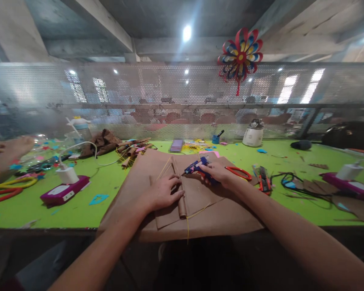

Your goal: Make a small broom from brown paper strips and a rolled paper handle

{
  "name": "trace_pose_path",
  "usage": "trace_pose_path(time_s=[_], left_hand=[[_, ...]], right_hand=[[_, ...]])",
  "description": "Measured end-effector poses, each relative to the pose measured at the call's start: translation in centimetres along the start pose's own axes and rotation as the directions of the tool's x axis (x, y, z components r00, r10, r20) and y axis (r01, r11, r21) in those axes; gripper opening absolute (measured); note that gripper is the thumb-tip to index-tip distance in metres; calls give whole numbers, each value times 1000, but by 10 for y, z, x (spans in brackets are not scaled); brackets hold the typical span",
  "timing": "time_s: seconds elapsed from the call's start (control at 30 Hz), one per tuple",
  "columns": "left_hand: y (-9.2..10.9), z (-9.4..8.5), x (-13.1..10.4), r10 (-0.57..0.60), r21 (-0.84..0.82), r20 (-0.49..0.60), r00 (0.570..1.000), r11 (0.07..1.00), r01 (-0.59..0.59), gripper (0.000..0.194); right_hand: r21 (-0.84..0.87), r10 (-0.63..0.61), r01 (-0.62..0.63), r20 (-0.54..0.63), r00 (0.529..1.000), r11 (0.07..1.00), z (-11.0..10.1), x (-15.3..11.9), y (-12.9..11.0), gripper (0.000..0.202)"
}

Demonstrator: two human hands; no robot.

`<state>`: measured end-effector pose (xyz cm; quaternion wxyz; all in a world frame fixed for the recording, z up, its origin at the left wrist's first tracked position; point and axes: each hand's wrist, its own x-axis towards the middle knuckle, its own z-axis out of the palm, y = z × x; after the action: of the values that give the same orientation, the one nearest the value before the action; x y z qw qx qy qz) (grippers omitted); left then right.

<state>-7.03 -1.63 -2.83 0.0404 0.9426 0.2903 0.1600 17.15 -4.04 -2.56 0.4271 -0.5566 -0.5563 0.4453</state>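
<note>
Brown paper [230, 218] covers the middle of the green table, with a smaller folded sheet on top. A rolled brown paper tube [182, 208] lies lengthwise on it, and yellow string [187, 232] trails from its near end. My left hand [162, 192] rests on the smaller sheet, its fingers bent against the left side of the tube. In my right hand [214, 173] is a blue glue gun [195, 166], its nozzle pointing left close to the tube.
Purple power strips [63, 194] stand left and right. Red-handled scissors [239, 173] and an orange cutter [264, 180] lie right. Paper rolls [133, 151], a blue pot [215, 139] and a white bottle [253, 133] are behind. Another person's hand [18, 147] is far left.
</note>
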Motion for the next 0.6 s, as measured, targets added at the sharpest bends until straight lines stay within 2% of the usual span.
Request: trace_pose_path(time_s=[0.6], left_hand=[[-1, 0, 0, 3, -4, -3, 1000, 1000, -3, 37]], right_hand=[[15, 4, -4, 29, 1000, 1000, -3, 5, 7, 36]])
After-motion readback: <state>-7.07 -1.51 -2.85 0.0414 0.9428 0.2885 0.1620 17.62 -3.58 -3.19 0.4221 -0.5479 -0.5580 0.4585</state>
